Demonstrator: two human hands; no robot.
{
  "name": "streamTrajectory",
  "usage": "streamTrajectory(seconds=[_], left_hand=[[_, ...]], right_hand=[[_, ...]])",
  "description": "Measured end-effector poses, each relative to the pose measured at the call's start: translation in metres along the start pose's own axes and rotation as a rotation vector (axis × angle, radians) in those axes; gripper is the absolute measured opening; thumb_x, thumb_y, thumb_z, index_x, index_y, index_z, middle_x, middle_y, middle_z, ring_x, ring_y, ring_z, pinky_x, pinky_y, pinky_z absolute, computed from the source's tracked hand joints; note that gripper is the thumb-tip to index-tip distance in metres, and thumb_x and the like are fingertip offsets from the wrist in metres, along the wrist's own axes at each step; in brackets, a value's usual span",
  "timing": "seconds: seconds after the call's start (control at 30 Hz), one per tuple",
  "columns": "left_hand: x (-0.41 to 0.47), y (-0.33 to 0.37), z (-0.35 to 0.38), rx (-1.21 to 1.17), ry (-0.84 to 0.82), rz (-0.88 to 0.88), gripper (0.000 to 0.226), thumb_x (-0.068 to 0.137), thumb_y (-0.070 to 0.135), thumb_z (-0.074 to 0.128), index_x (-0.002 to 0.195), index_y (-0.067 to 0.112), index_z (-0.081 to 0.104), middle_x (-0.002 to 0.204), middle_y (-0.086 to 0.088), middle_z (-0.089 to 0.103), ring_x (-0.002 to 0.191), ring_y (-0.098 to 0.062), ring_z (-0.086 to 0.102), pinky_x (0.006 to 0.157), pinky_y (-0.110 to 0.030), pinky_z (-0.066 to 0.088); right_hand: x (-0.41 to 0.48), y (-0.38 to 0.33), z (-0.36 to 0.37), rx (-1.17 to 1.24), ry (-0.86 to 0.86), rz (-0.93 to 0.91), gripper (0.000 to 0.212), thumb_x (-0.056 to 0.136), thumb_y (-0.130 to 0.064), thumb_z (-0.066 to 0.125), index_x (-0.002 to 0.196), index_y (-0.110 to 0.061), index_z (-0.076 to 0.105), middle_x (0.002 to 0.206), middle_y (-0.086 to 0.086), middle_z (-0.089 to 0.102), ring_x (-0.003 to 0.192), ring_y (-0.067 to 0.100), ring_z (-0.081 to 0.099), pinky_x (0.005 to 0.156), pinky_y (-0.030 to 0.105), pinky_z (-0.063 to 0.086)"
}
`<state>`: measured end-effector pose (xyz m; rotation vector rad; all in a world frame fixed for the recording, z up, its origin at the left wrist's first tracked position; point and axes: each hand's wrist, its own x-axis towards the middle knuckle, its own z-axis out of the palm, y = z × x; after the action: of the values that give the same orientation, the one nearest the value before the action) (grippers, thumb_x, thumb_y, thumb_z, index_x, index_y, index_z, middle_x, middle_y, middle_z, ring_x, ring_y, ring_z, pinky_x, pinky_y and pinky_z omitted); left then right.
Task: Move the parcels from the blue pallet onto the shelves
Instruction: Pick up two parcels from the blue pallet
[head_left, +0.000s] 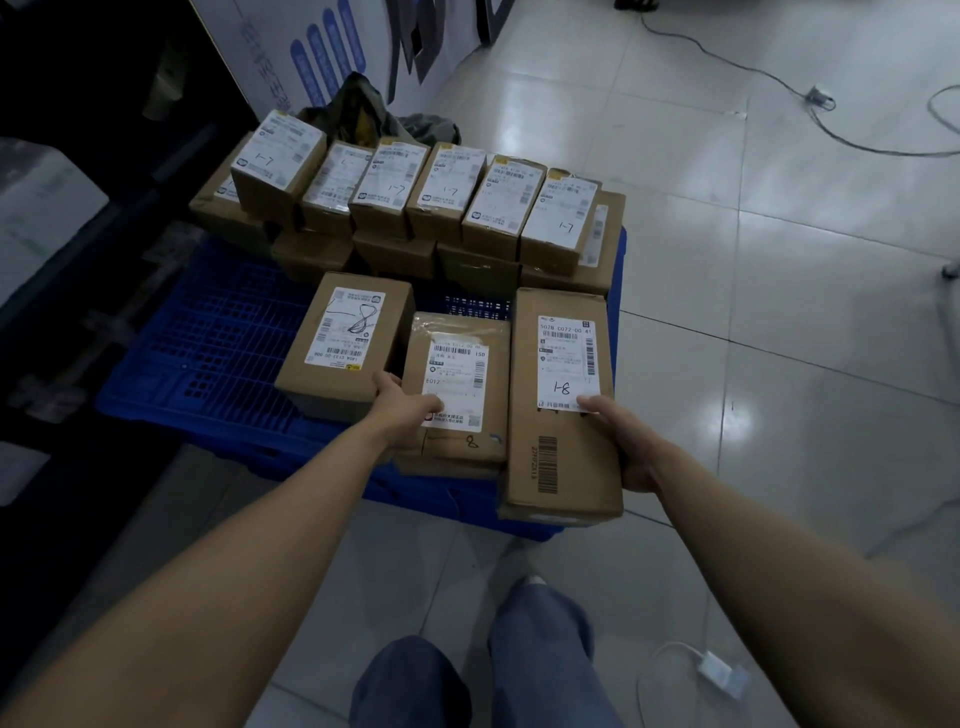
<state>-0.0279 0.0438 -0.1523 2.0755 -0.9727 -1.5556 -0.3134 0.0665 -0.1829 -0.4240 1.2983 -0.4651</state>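
Left hand (410, 410) grips squat cardboard parcel (343, 364); right hand (623, 447) grips long cardboard parcel (576, 467).

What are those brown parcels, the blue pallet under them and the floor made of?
The parcels look like brown cardboard, matte, with folded edges, tape and white paper labels. The blue pallet seems moulded plastic: uniform colour, grid of slots. The floor appears glazed tile, glossy, with grout lines.

we wear loose blue denim trousers (540, 654), faded paler over the knees. our forearms (234, 545) are bare as far up as we see, and our left hand (410, 410) and right hand (631, 452) are bare too.
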Motion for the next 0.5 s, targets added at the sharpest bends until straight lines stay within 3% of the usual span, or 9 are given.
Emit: streamTrajectory(seconds=[0.07, 0.17, 0.27, 0.5], left_hand=[[-0.004, 0.0, 0.002, -0.033, 0.006, 0.018, 0.07, 0.086, 0.012, 0.064, 0.136, 0.016, 0.015, 0.119, -0.009, 0.05, 0.093, -0.018, 0.055, 0.072, -0.03, 0.046], [-0.018, 0.011, 0.001, -0.076, -0.016, 0.024, 0.073, 0.084, 0.016, 0.066, 0.141, 0.014, 0.021, 0.12, -0.006, 0.055, 0.1, -0.022, 0.059, 0.078, -0.036, 0.053], [-0.043, 0.036, -0.011, -0.214, -0.02, 0.043, 0.05, 0.085, 0.016, 0.064, 0.127, 0.016, 0.037, 0.107, -0.006, 0.063, 0.084, -0.02, 0.067, 0.053, -0.03, 0.055], [-0.111, 0.101, -0.093, -0.389, -0.052, 0.176, 0.063, 0.081, 0.033, 0.068, 0.135, 0.027, 0.035, 0.109, -0.009, 0.066, 0.095, -0.03, 0.067, 0.078, -0.048, 0.057]], right_hand=[[-0.008, 0.002, 0.0, 0.015, -0.016, -0.005, 0.057, 0.074, -0.047, 0.069, 0.123, -0.019, 0.059, 0.104, 0.011, 0.073, 0.088, 0.026, 0.071, 0.075, 0.04, 0.056], [-0.031, -0.011, 0.002, 0.018, -0.04, -0.043, 0.059, 0.072, -0.044, 0.068, 0.125, -0.018, 0.058, 0.106, 0.012, 0.072, 0.088, 0.027, 0.07, 0.075, 0.04, 0.056], [-0.064, -0.042, 0.009, -0.004, -0.05, -0.107, 0.049, 0.083, -0.041, 0.061, 0.125, -0.017, 0.057, 0.109, 0.012, 0.071, 0.092, 0.027, 0.068, 0.078, 0.041, 0.055], [-0.142, -0.113, 0.054, -0.032, -0.101, -0.206, 0.053, 0.075, -0.043, 0.067, 0.122, -0.019, 0.061, 0.112, 0.011, 0.071, 0.098, 0.027, 0.068, 0.086, 0.043, 0.053]])
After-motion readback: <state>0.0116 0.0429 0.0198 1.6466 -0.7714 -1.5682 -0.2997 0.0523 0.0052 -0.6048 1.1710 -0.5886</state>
